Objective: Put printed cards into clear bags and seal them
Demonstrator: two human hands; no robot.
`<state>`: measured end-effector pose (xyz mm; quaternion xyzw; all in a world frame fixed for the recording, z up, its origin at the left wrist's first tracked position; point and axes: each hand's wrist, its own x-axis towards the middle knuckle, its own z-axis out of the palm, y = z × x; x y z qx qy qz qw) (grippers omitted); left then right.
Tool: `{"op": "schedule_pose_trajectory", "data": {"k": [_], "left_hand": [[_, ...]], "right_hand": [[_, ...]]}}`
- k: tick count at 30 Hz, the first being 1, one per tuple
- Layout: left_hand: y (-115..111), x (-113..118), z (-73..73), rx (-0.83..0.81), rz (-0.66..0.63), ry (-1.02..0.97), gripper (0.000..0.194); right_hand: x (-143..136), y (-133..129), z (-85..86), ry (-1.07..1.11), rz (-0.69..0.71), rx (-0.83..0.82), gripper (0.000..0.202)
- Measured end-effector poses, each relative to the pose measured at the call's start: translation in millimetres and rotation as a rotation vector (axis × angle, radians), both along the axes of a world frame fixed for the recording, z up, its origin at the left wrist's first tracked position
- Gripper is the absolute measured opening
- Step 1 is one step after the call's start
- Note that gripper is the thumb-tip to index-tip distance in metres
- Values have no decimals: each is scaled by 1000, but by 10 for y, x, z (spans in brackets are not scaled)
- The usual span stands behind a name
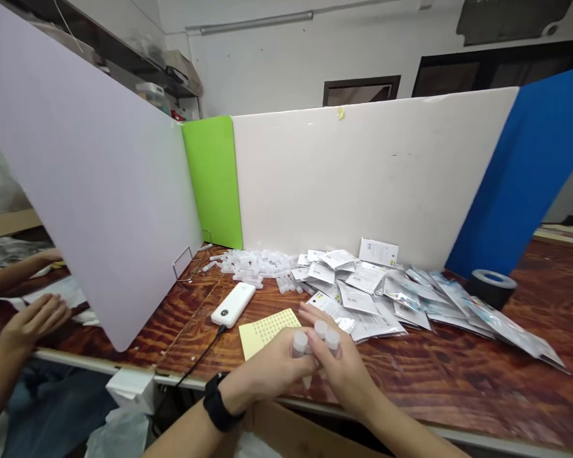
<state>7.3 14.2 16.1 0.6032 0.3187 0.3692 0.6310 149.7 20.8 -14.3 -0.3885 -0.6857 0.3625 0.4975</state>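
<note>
Both my hands come together above the table's front edge. Between them are several small translucent tubes [300, 342] with white caps. My left hand [279, 359], with a black band at the wrist, has its fingers curled round the tubes from the left. From the right, my right hand [339, 362] closes on them, its thumb against the caps. Just behind my hands lies a yellow sheet of small round stickers [267, 331]. A heap of similar tubes [253, 264] sits farther back, and flat clear packets with white cards [363, 280] are piled to its right.
A white power bank [233, 304] with a black cable lies left of the sticker sheet. A black tape roll [491, 287] stands at the right. White, green and blue panels [377, 178] surround the table [439, 381]. Another person's hands [35, 318] are beyond the left panel. An open cardboard box [310, 432] is below.
</note>
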Motion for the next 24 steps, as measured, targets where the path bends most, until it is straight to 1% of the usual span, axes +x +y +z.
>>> {"op": "schedule_pose_trajectory", "data": {"k": [2, 3, 4, 7, 9, 11, 12, 15, 16, 17, 19, 21, 22, 24], "left_hand": [[-114, 85, -30, 23, -35, 14, 11], [-151, 105, -52, 48, -18, 31, 7], [-180, 114, -77, 57, 29, 27, 4], [-235, 101, -152, 31, 165, 26, 13], [-253, 77, -184, 17, 220, -7, 19], [-260, 49, -194, -24, 254, -107, 21], [-262, 35, -193, -60, 263, -162, 21], [-266, -2, -179, -195, 278, -250, 15], [-268, -13, -175, -223, 281, -253, 14], [-269, -24, -174, -238, 285, -256, 15], [-265, -46, -181, -263, 296, -269, 18], [-250, -70, -201, -283, 304, -277, 21], [-238, -83, -215, -293, 307, -279, 22], [-214, -110, -248, -315, 317, -283, 23]], "right_hand": [[21, -29, -25, -107, 25, -6, 50], [26, -46, -37, -155, 41, -20, 51], [28, -63, -48, -196, 60, -37, 53], [15, -93, -70, -311, 142, -70, 62], [2, -96, -75, -363, 186, -40, 65], [-9, -96, -73, -402, 217, 42, 69], [-14, -98, -68, -427, 239, 113, 76], [-44, -112, -42, -545, 306, 429, 106], [-61, -116, -33, -582, 308, 528, 111], [-82, -119, -25, -610, 297, 603, 110], [-128, -114, -11, -636, 260, 664, 95], [-169, -98, -2, -641, 250, 660, 83], [-185, -86, 1, -648, 261, 649, 83], [-210, -63, 4, -678, 294, 624, 93]]}}
